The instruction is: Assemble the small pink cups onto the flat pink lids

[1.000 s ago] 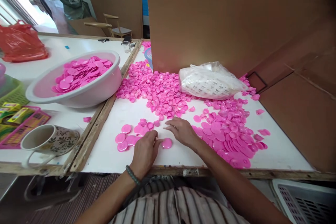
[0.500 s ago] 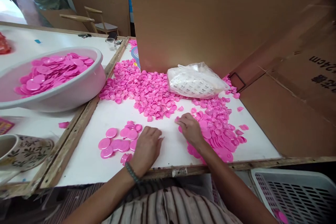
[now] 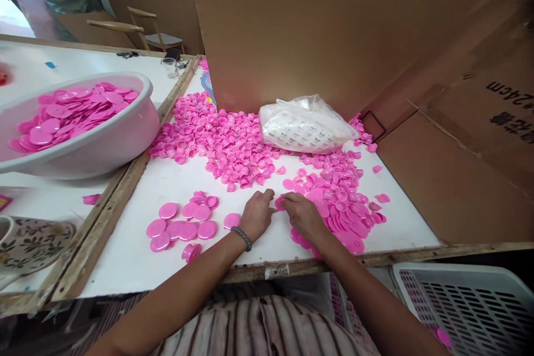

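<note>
On the white tabletop, my right hand (image 3: 303, 217) pinches a small pink plastic cap (image 3: 279, 203) between thumb and fingertips. My left hand (image 3: 256, 214) is just left of that cap, its thumb and forefinger apart and nothing seen between them. Beside my left wrist lies a single round pink disc (image 3: 232, 221). Farther left is a loose group of glossy pink discs (image 3: 187, 231) with a few caps among them. A pile of flat pink discs (image 3: 348, 219) spreads by my right hand. Behind both hands is a wide heap of small pink caps (image 3: 233, 147).
A clear plastic bag of white printed pieces (image 3: 308, 128) leans against tall cardboard (image 3: 292, 33). At left stand a tilted basin (image 3: 144, 105) of pink discs and a leaf-patterned mug (image 3: 37, 242). A wooden strip (image 3: 120, 200) divides the tables; a plastic basket (image 3: 463, 270) sits low right.
My left hand has moved right and forward, up to my right hand, leaving a pink disc in view beside its wrist. My right hand still pinches the cap, now slightly nearer me.
</note>
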Demonstrator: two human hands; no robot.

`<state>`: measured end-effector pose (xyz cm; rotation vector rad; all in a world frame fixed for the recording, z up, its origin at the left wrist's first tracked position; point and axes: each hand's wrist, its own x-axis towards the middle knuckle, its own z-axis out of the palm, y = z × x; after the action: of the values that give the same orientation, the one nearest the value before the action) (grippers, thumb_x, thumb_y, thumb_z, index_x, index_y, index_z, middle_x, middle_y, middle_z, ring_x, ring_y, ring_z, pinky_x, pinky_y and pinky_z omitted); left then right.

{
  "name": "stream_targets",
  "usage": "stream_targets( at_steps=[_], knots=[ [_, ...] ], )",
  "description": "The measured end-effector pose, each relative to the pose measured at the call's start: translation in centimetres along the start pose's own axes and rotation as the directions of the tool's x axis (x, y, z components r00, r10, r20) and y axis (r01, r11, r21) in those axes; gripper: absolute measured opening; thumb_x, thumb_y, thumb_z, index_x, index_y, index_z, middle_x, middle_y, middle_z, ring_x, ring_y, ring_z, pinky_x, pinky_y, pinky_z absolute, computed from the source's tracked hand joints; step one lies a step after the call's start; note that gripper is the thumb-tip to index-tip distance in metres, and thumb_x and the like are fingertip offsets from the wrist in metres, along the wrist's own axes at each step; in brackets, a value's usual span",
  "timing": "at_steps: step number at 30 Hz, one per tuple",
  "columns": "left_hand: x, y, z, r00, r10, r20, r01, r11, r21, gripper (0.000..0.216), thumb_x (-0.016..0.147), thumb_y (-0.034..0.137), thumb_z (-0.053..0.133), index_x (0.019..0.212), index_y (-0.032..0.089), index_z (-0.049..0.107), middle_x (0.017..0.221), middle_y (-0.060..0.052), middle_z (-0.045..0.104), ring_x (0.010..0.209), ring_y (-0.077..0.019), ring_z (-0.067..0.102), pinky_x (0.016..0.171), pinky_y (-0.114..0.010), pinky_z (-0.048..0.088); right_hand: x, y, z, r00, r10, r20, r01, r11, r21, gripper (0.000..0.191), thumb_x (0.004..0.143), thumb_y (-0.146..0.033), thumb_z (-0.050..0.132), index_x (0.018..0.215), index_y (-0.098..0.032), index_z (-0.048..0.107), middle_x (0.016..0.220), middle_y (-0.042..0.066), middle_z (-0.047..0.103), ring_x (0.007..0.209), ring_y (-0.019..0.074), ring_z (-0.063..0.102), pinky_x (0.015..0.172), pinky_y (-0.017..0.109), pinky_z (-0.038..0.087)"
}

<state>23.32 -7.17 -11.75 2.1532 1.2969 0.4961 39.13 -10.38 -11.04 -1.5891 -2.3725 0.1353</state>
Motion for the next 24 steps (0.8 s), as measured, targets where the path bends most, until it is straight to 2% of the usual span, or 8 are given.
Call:
stream_targets(
  at_steps=[7,10,13,15,18,21,22,24],
  knots=[
    [-0.2,-0.3,0.7,0.997,0.061,-0.038,-0.060,0.998,0.018,0.022,0.078,0.013,0.054,0.098,0.019,0.047,0.090,-0.004,0.056,0.092,-0.0178,0.051,0.076,-0.028,0.042,-1.0,0.0,1.1,0.992,-0.123,-0.017,0.117,0.973,-0.200,0.028,0.084,-0.005,0.039,0.099,-0.011,0.062,0.098,0.011,0.060,0.081,0.0204,0.051,0.074,0.033,0.046],
    [-0.3,-0.2,0.6,0.999,0.040,-0.037,-0.040,0.999,-0.003,0.023,0.077,0.013,0.055,0.098,0.019,0.048,0.092,-0.005,0.057,0.092,-0.0181,0.052,0.077,-0.028,0.043,-1.2,0.1,1.5,0.987,-0.142,-0.073,0.126,0.974,-0.189,0.031,0.084,-0.004,0.037,0.103,-0.011,0.061,0.102,0.012,0.061,0.085,0.0206,0.052,0.078,0.034,0.046],
    [-0.4,-0.3,0.1,0.999,0.013,-0.033,-0.016,0.997,-0.081,0.027,0.075,0.014,0.058,0.099,0.020,0.049,0.094,-0.004,0.059,0.091,-0.0174,0.055,0.076,-0.027,0.043,-0.8,-0.1,1.4,0.984,-0.055,-0.168,0.055,0.998,-0.008,0.031,0.084,-0.006,0.038,0.098,-0.015,0.064,0.103,0.009,0.062,0.090,0.0196,0.055,0.078,0.033,0.047],
    [-0.6,-0.5,-0.5,1.000,0.013,-0.027,-0.017,0.987,-0.159,0.025,0.075,0.015,0.057,0.098,0.021,0.050,0.091,-0.002,0.063,0.088,-0.0163,0.057,0.073,-0.026,0.043,-0.2,-0.6,1.3,0.975,0.115,-0.188,-0.076,0.976,0.204,0.026,0.085,-0.013,0.042,0.091,-0.018,0.066,0.095,0.006,0.066,0.085,0.0183,0.057,0.073,0.031,0.048],
    [-0.8,-1.0,-1.8,1.000,-0.021,-0.007,0.018,0.966,-0.259,0.014,0.075,0.018,0.058,0.088,0.021,0.053,0.079,0.001,0.066,0.075,-0.0138,0.060,0.066,-0.023,0.042,0.7,-1.7,1.1,0.928,0.372,0.006,-0.321,0.792,0.520,0.022,0.084,-0.026,0.048,0.082,-0.018,0.068,0.074,0.002,0.067,0.070,0.0164,0.060,0.063,0.027,0.048],
    [-0.9,-1.3,-3.3,0.993,-0.113,0.036,0.119,0.947,-0.299,0.011,0.073,0.026,0.060,0.079,0.019,0.054,0.067,0.002,0.064,0.062,-0.0128,0.059,0.057,-0.021,0.041,1.3,-2.6,1.1,0.884,0.400,0.243,-0.456,0.618,0.641,0.025,0.084,-0.028,0.045,0.092,-0.017,0.066,0.074,0.001,0.067,0.065,0.0151,0.060,0.059,0.025,0.047],
    [-0.7,-1.3,-3.7,0.987,-0.151,0.060,0.162,0.939,-0.304,0.013,0.072,0.028,0.061,0.078,0.019,0.054,0.064,0.002,0.063,0.059,-0.0128,0.058,0.054,-0.021,0.040,1.4,-2.7,1.0,0.886,0.393,0.248,-0.455,0.623,0.637,0.026,0.085,-0.026,0.043,0.097,-0.018,0.065,0.078,0.002,0.067,0.068,0.0149,0.061,0.062,0.026,0.048],
    [-0.4,-1.5,-4.2,0.966,-0.230,0.120,0.256,0.916,-0.309,0.015,0.070,0.029,0.063,0.075,0.018,0.054,0.059,0.001,0.062,0.054,-0.0128,0.057,0.050,-0.021,0.040,1.4,-2.9,0.7,0.919,0.357,0.166,-0.385,0.727,0.569,0.027,0.086,-0.022,0.044,0.104,-0.019,0.062,0.089,0.004,0.066,0.078,0.0151,0.060,0.070,0.027,0.047]
  ],
)
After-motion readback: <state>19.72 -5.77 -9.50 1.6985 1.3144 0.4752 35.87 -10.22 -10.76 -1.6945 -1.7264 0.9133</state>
